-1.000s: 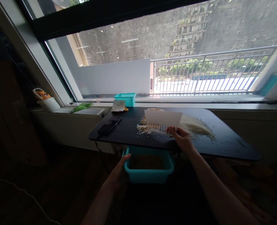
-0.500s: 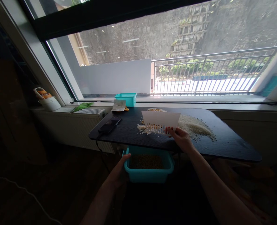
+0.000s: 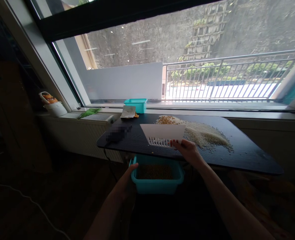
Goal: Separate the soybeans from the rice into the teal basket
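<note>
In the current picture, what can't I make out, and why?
In the head view:
Left hand: fingers hidden by the teal bin and shadow.
Part of the table: blocked by the white slotted sheet in the right hand.
Dark item at the table's left end: pixelated.
Grains in the bin: kind unclear, too small and dim.

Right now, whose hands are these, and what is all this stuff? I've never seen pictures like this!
There's no machine here, just a person's two bare hands. The pictures come from a camera on that person's head, looking forward and down. The left hand holds the side of a blue-green tub with small brownish bits inside. The right hand holds a white sheet with slots along its near edge. On the dark table lie a wide pile of pale grains and some yellow-orange bits. I can't tell exactly what they are.
</note>
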The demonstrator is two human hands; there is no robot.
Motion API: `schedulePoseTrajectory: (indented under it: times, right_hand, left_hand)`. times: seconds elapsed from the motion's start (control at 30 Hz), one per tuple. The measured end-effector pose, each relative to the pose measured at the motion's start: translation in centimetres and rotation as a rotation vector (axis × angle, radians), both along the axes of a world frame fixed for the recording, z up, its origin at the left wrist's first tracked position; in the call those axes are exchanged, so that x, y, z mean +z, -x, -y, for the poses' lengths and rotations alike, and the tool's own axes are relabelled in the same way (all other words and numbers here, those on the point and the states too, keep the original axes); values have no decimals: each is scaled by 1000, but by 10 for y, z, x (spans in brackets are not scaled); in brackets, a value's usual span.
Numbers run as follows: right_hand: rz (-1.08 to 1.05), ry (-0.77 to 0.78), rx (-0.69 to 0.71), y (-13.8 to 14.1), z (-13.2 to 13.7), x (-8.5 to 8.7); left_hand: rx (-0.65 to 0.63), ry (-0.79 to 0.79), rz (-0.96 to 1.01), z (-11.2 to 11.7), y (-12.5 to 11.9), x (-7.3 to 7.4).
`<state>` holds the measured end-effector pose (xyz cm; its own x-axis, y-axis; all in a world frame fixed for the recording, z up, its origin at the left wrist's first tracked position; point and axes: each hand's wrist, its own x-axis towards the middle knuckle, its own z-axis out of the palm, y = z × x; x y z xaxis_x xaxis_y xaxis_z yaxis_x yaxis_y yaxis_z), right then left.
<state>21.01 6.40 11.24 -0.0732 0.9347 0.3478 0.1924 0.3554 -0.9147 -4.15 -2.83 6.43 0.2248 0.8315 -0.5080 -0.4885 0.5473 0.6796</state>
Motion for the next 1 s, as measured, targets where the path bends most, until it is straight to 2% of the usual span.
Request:
schedulePoseTrajectory:
  times: [0.17,0.3,0.37,0.5,0.6,0.77,1.0]
  right_hand:
    - [87,-4,67,5,39,-9]
    - [249,-55,132,-8,73,-14]
    - [256,-101,79,-19,78,-12]
    - [172,-119,-230,-44,55,1]
    - [114,-98,-366,-62,25,12]
    - [187,-74,-465,-80,-7,15]
    - [160,-55,-434,-82,-9,2]
  left_hand:
    - [19,-3,58,4,9,1]
    - [27,21,41,6,7,-2]
    - [17,17,44,5,3,-5]
    - [-31,22,61,0,-6,-8]
    - [-62,39,66,-3,-13,-9]
    - [-92,49,65,-4,-22,-6]
    - [-105,71,32,-5,-27,-4]
